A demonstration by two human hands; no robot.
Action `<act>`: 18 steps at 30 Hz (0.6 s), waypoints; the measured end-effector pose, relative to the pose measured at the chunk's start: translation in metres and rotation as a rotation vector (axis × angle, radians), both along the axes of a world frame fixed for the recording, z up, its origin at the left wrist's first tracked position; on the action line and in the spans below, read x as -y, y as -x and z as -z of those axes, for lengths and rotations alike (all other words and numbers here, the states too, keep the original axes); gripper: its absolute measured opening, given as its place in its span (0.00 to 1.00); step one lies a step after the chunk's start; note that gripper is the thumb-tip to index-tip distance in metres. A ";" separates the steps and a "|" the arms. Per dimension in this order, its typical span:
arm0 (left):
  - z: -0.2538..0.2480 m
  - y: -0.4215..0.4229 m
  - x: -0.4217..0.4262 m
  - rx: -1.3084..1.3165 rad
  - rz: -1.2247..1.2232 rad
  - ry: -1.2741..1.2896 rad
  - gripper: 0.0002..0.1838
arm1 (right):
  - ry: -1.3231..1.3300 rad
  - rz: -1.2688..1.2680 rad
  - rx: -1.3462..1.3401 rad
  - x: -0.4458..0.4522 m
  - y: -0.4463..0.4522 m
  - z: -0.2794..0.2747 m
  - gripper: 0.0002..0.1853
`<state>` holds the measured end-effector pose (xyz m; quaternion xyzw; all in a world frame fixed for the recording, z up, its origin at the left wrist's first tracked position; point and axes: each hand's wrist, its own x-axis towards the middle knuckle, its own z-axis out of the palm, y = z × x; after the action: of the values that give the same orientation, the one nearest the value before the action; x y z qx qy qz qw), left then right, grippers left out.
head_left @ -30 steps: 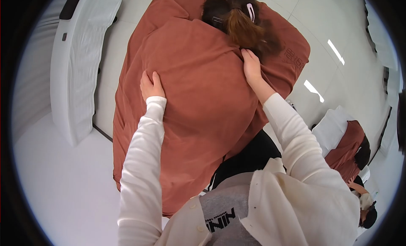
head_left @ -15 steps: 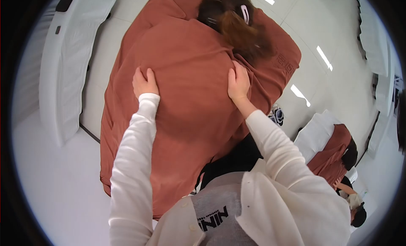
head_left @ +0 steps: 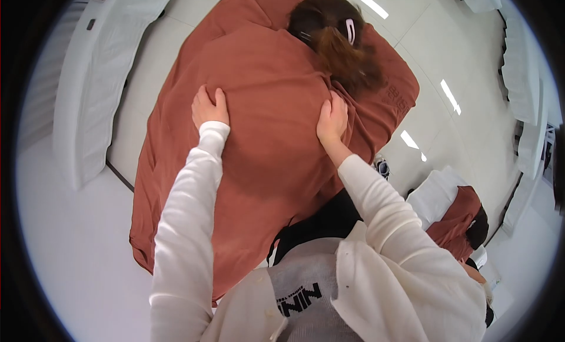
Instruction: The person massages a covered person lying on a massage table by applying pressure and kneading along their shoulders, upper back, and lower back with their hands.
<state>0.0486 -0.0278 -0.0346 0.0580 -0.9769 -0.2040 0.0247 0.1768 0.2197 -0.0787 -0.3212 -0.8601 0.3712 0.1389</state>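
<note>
A person bent forward or lying face down is covered by a reddish-brown cloth (head_left: 265,154). The dark hair (head_left: 335,42) at the top is tied back, with a pale clip (head_left: 351,31) in it. My left hand (head_left: 210,108) rests on the cloth over one side of the back, thumb apart from the fingers. On the other side of the back, below the hair, my right hand (head_left: 333,117) presses on the cloth, its thumb spread from the fingers. Neither hand holds anything that shows.
White-covered beds stand at the left (head_left: 97,83) and along the far right (head_left: 521,77). At the lower right another bed (head_left: 435,195) bears a person under a similar cloth (head_left: 456,224), with a co-worker's arm beside it. A shoe (head_left: 382,167) is on the tiled floor (head_left: 412,65).
My right hand has moved down the back, away from the hair, and slightly left. My left hand stays at about the same part of the cloth. The camera view has shifted a little.
</note>
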 end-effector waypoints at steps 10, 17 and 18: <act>-0.003 0.003 -0.006 0.058 -0.029 0.067 0.29 | 0.028 0.070 0.238 0.007 0.028 -0.014 0.22; -0.001 -0.001 -0.001 0.033 0.019 0.047 0.30 | -0.157 0.053 -0.022 0.023 -0.007 -0.012 0.22; 0.000 0.001 0.000 0.025 0.021 0.040 0.30 | -0.291 0.125 -0.038 0.037 -0.003 -0.011 0.22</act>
<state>0.0479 -0.0273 -0.0350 0.0499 -0.9816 -0.1839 0.0117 0.1801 0.1822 -0.0681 -0.3434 -0.8804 0.2393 0.2229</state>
